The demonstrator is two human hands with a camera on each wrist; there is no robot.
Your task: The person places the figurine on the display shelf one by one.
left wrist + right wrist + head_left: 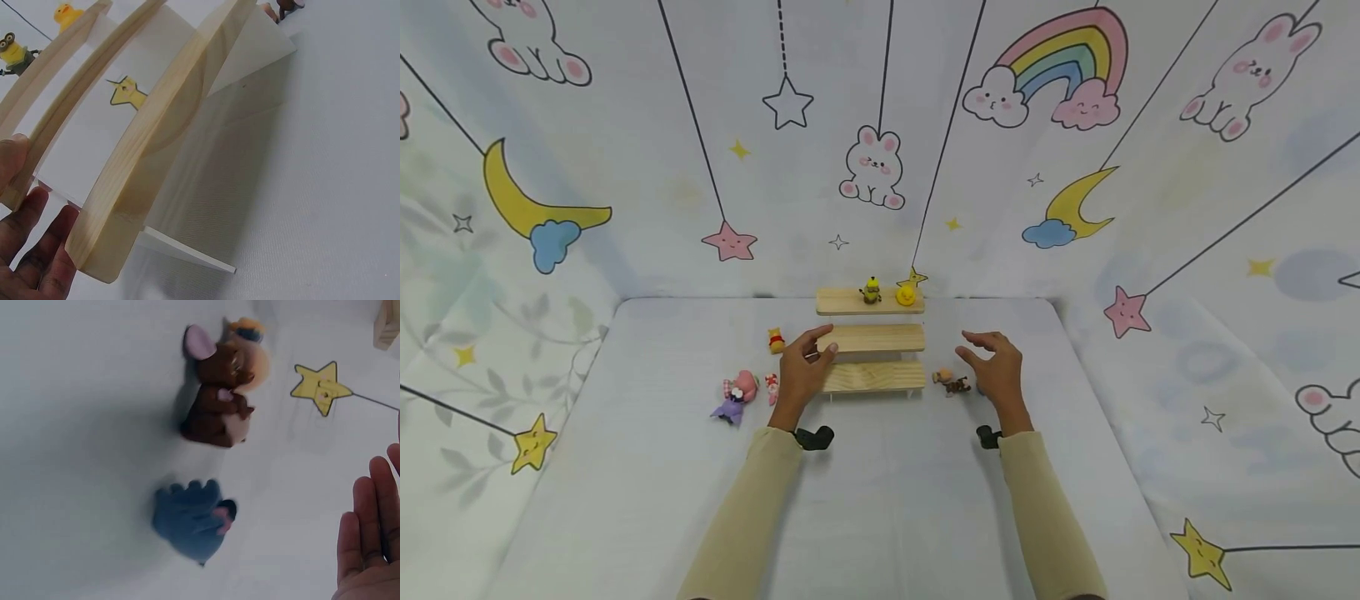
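A three-tier wooden shelf [880,338] stands on the white cloth, with clear supports under its planks. At its left end, my left hand [805,371] grips the middle plank, thumb on one side and fingers on the other in the left wrist view. On the top plank are a green-clad minion figure [870,290] and a yellow rubber duck [906,295]. My right hand [1002,373] hovers right of the shelf, thumb and fingers spread, holding nothing. Near it lie a brown large-eared animal figure [219,394], a blue donkey figure [192,519] and a peach-coloured figure [256,365], partly hidden.
Left of the shelf are a yellow bear figure in red [776,340], a small red-and-white figure [772,388], a pink figure [746,385] and a purple figure [728,410]. A cartoon-printed cloth [820,192] rises behind and at both sides.
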